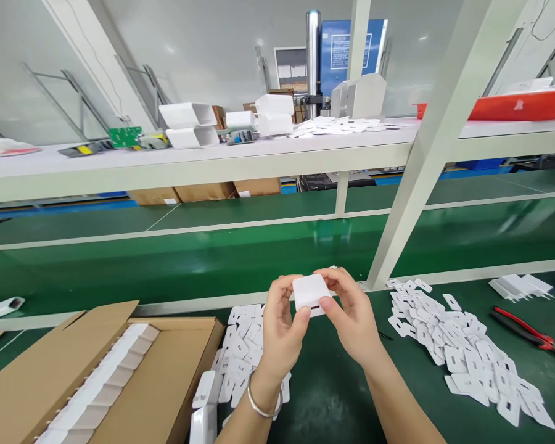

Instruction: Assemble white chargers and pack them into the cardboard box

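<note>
Between both hands I hold a small white plastic housing point(311, 291) with a dark slot along its near edge. My left hand point(282, 320) grips its left side, thumb at the near corner. My right hand point(349, 308) grips the right side, its thumb pressed near the slot. Behind and below my left hand lies a pile of white slotted plates point(240, 339). A larger heap of similar white plates point(467, 351) spreads to the right of my right hand.
An open cardboard box point(180, 370) at left holds a row of white housings point(106, 382). White housings point(206, 401) stand beside it. Red-handled pliers point(531, 330) and white pronged parts point(520, 287) lie at right. A slanting post point(416, 179) supports the shelf point(277, 163) above a green conveyor point(189, 259).
</note>
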The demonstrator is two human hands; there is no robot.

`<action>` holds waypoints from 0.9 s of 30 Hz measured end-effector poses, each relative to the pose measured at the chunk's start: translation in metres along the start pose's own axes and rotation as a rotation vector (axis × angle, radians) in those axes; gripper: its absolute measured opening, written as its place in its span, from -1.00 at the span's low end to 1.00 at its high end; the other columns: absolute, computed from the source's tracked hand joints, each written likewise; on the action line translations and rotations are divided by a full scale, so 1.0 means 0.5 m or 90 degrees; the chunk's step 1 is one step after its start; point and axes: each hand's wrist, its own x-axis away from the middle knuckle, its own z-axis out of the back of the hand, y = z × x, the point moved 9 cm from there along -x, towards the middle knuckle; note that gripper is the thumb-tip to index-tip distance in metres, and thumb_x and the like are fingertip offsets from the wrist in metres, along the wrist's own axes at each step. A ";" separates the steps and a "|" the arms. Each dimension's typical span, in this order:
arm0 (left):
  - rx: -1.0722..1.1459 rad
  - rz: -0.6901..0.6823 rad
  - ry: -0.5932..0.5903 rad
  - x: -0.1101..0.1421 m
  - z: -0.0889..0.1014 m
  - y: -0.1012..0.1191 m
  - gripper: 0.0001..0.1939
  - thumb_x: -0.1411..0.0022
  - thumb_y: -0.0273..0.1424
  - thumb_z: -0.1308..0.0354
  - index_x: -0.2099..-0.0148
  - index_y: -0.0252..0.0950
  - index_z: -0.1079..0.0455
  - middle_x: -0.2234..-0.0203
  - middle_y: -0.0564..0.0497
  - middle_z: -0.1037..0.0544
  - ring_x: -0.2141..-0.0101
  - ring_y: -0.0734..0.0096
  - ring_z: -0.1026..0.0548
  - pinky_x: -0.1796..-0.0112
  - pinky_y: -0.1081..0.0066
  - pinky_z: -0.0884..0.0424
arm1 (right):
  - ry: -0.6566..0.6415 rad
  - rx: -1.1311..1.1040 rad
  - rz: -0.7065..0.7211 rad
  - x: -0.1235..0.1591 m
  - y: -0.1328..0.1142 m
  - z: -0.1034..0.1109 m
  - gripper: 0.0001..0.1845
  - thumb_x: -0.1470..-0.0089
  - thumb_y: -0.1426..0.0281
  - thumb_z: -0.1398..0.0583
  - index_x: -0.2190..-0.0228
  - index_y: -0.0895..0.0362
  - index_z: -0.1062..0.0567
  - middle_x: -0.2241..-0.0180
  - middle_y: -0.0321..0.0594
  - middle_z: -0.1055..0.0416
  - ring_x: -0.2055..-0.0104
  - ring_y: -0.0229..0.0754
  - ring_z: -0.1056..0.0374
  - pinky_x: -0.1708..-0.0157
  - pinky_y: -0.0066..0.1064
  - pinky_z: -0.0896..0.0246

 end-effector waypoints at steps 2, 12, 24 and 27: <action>0.004 0.033 -0.014 0.000 -0.005 -0.010 -0.64 -0.39 -0.11 -0.27 -0.11 -0.15 -0.44 0.07 -0.06 -0.51 0.09 0.27 -0.53 0.07 0.35 -0.49 | 0.013 0.012 0.006 -0.002 0.006 0.003 -0.67 -0.29 0.07 -0.29 0.02 -0.03 -0.57 0.16 -0.20 -0.41 0.09 -0.08 -0.41 0.10 -0.24 -0.40; 0.036 0.103 -0.085 -0.009 -0.009 -0.033 -0.54 -0.34 -0.16 -0.34 -0.20 -0.16 -0.43 -0.04 -0.12 -0.56 -0.04 0.17 -0.56 -0.05 0.27 -0.51 | 0.042 0.036 0.041 -0.008 0.013 0.016 -0.71 -0.28 0.11 -0.30 0.06 -0.01 -0.57 0.19 -0.23 -0.40 0.13 -0.11 -0.38 0.11 -0.25 -0.35; 0.059 0.096 -0.078 -0.010 -0.015 -0.033 -0.61 -0.37 -0.20 -0.32 -0.18 -0.13 -0.44 -0.05 -0.08 -0.58 -0.04 0.23 -0.58 -0.02 0.34 -0.52 | -0.019 0.056 0.003 -0.017 0.016 0.021 -0.67 -0.20 0.24 -0.39 0.01 -0.07 -0.56 0.17 -0.28 -0.38 0.10 -0.14 -0.36 0.03 -0.27 -0.34; 0.071 0.127 -0.123 -0.011 -0.021 -0.023 -0.59 -0.42 -0.18 -0.26 -0.24 -0.11 -0.40 -0.11 -0.11 -0.55 -0.12 0.17 -0.55 -0.05 0.29 -0.52 | -0.046 0.043 0.000 -0.017 0.015 0.020 -0.63 -0.20 0.24 -0.39 -0.04 -0.10 -0.54 0.14 -0.27 -0.37 0.06 -0.13 -0.37 -0.02 -0.26 -0.35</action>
